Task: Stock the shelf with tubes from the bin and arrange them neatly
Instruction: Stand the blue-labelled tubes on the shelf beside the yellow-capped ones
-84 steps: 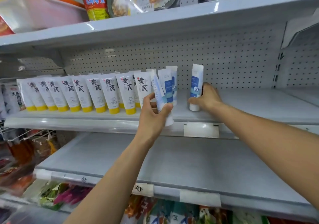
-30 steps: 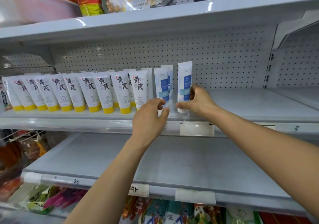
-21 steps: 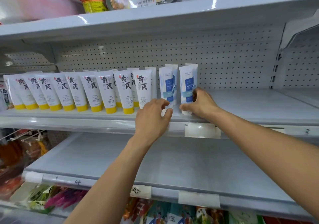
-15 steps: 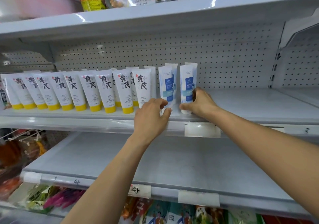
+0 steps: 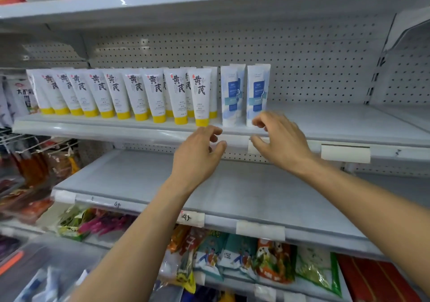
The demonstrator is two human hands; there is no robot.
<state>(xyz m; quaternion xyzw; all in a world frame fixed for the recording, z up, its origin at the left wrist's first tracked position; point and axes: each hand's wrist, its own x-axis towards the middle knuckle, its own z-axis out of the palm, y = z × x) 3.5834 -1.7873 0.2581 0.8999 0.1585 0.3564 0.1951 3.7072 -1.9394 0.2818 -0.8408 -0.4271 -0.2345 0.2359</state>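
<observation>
Head view: two blue tubes (image 5: 245,94) stood upright side by side on the shelf (image 5: 337,121), caps down. They were just right of a long row of yellow-capped tubes (image 5: 139,92) that ran off to the left. More blue tubes showed behind the front pair. The shelf to their right was bare back to the pegboard (image 5: 314,52).

The step in hand looked like the tail of a placement. The blue pair stood straight and level with the row, and neither hand had hold of it. The next move would call for going down to the bin (image 5: 35,276), a blurred clear container at the near left. From there more tubes would go into the bare stretch on the right, fronts facing out and in line with the pair.

The left hand (image 5: 200,152) hovered in front of the shelf edge, below the last yellow-capped tube. Its grip was half open, with the fingers loosely curled around nothing.

The right hand (image 5: 282,143) hung just right of it. Its fingers were loosely bent and its thumb was apart, so that grip was empty as well. Its fingertips (image 5: 258,122) lay by the base of the right blue tube, and whether they touched it could not be told.

Below, the lower shelf (image 5: 209,185) lay behind both forearms, with bags (image 5: 267,257) under it.
</observation>
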